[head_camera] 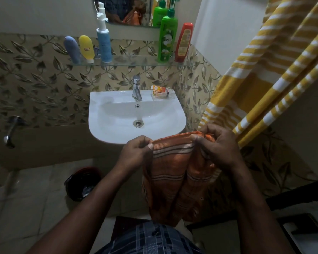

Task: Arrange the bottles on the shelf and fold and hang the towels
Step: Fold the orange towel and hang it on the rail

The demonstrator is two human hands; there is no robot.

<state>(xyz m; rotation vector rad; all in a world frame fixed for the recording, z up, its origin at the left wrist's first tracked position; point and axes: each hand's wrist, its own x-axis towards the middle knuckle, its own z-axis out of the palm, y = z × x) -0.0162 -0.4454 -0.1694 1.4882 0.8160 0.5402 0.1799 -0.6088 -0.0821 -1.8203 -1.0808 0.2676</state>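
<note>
Towel [174,180] orange, white/dark stripes. Hung towel [264,74] yellow/white striped. Bottles: blue-grey [72,49], yellow [86,48], blue [104,45], green [167,41], red [183,43]. Sink [117,131] white.

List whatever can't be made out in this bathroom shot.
Head view:
- Yellow striped towel: its top is cut off by the frame's upper edge, so what it hangs from is unseen.
- Orange towel, held by the left hand and right hand: its lower end is hidden behind the person's checked clothing.
- Small box on the sink: print too small to read.
- Dark container on the floor: dim and blurred; contents unclear.
</note>
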